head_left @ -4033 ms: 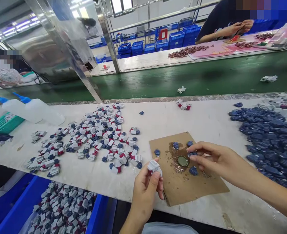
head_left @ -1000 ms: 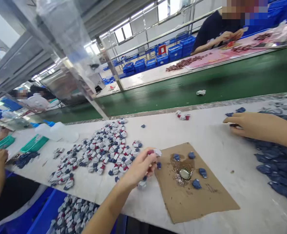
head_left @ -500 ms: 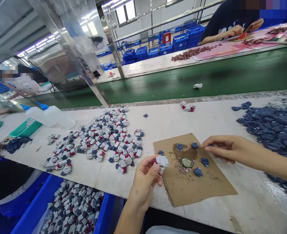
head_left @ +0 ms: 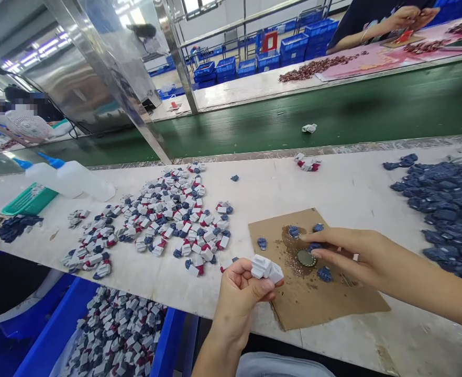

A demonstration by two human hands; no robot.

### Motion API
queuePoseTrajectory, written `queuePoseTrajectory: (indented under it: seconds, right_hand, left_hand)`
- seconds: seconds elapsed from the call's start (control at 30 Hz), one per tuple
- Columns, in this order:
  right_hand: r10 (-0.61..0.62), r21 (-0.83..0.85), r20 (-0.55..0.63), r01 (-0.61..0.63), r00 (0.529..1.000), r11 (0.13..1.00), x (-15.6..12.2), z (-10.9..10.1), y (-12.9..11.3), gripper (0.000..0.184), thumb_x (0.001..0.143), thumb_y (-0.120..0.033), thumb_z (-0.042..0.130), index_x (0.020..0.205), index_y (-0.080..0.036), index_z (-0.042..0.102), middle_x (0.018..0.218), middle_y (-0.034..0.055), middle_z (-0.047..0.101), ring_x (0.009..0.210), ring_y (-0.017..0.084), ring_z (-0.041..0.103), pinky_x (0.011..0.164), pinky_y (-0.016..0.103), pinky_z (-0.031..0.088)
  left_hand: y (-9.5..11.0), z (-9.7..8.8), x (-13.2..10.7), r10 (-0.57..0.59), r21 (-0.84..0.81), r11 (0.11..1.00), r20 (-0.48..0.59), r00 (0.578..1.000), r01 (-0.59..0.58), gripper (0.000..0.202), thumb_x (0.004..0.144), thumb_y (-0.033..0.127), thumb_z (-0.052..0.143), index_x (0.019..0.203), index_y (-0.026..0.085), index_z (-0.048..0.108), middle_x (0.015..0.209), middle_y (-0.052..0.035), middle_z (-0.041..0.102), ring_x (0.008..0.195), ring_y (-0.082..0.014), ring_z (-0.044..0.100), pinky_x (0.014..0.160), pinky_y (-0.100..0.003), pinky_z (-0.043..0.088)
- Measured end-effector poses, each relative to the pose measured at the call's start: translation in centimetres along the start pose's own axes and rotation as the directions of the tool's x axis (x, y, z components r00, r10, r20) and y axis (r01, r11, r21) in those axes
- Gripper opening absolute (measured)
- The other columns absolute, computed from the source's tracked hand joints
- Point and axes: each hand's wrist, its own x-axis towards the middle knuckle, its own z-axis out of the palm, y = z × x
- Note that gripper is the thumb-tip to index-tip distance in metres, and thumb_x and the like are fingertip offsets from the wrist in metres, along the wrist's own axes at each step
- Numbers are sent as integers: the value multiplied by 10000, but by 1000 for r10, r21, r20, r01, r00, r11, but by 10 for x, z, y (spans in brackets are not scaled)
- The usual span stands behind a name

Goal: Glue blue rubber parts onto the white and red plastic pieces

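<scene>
My left hand [head_left: 246, 290] pinches a light grey, blocky plastic part [head_left: 266, 268] just off the left edge of a brown cardboard sheet [head_left: 349, 301]. Over the sheet, my right hand [head_left: 352, 254] has thumb and forefinger closed round a small dark blue plastic piece [head_left: 315, 246], partly hidden by the fingers. Right below those fingertips lies a round, crimped cap [head_left: 305, 257] on a wet stain. Other blue pieces rest around it, such as one blue piece [head_left: 325, 274] to its lower right and another blue piece [head_left: 261, 243] by the left edge.
Grey, red and blue assembled parts [head_left: 176, 209] spread across the table's left; more fill a blue bin [head_left: 164, 340] below. Dark blue pieces [head_left: 451, 209] are heaped at right. Two white bottles [head_left: 85, 180] lie beside a green basket [head_left: 30, 199]. Beyond a green conveyor [head_left: 254, 125], a co-worker's hands [head_left: 411, 18] work.
My right hand has moved left from the sheet's right edge to the cap and picked up a blue piece. My left hand has turned the grey part and shifted slightly right.
</scene>
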Motion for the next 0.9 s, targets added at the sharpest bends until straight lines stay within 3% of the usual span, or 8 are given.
queuePoseTrajectory:
  seconds: [0.1, 0.2, 0.4, 0.53, 0.6, 0.7, 0.9]
  right_hand:
    - [69, -20, 69, -68, 995, 997, 3, 5, -5, 232, 946, -421, 476, 992, -220, 582, 658, -1, 638, 527, 174, 577, 513, 293, 426]
    - [9, -81, 94, -1, 996, 997, 6, 9, -8, 257, 945, -383, 440, 737, -231, 434, 610, -7, 567, 508, 157, 527, 486, 270, 370]
    - [-65, -156, 121, 83, 991, 984, 14, 14, -3, 294, 953, -343, 367, 683, -227, 382, 608, 5, 540, 527, 162, 516, 503, 267, 366]
    - [18, 84, 19, -19, 1000, 996, 9, 6, -22, 316, 928, -463, 494, 717, -228, 502, 612, 1, 569, 529, 156, 531, 495, 265, 401]
    - [112, 254, -33, -100, 993, 962, 5, 2, -40, 358, 872, -556, 574, 724, -230, 554, 624, 11, 593, 542, 162, 556, 483, 261, 439]
    - [168, 432, -10, -147, 986, 890, -1, -2, -65, 424, 807, -620, 630, 664, -228, 554, 592, 18, 583, 520, 161, 555, 436, 246, 452]
    - [153, 506, 7, -135, 988, 852, -3, 3, -74, 383, 818, -574, 645, 673, -226, 576, 598, 23, 596, 521, 157, 561, 422, 234, 449]
  left_hand:
    - [-3, 3, -3, 82, 3, 997, -39, 996, -82, 382, 393, 291, 963, 609, 162, 676, 592, 12, 711, 540, -101, 662, 502, -149, 481]
    - [-5, 5, -5, 143, 16, 990, -71, 987, -142, 349, 406, 276, 956, 590, 168, 680, 582, 9, 714, 553, -108, 666, 542, -167, 505]
    - [-7, 4, -4, 153, 50, 987, -58, 986, -150, 341, 432, 297, 949, 599, 167, 681, 589, 9, 719, 521, -85, 631, 526, -158, 488]
    - [-11, 6, -4, 98, -2, 995, -42, 994, -98, 365, 429, 284, 955, 605, 163, 659, 600, 8, 725, 523, -79, 622, 506, -148, 481]
    - [-13, 8, -6, 76, -19, 997, -16, 997, -77, 367, 443, 271, 953, 611, 161, 646, 616, 1, 731, 538, -83, 628, 506, -148, 483]
    - [-13, 12, -10, 57, -9, 998, 17, 998, -57, 359, 464, 265, 948, 608, 157, 637, 592, 6, 714, 526, -82, 620, 522, -158, 492]
    - [-10, 15, -15, 57, 38, 998, 32, 998, -58, 363, 460, 291, 947, 624, 166, 649, 612, 5, 710, 539, -96, 627, 524, -171, 490]
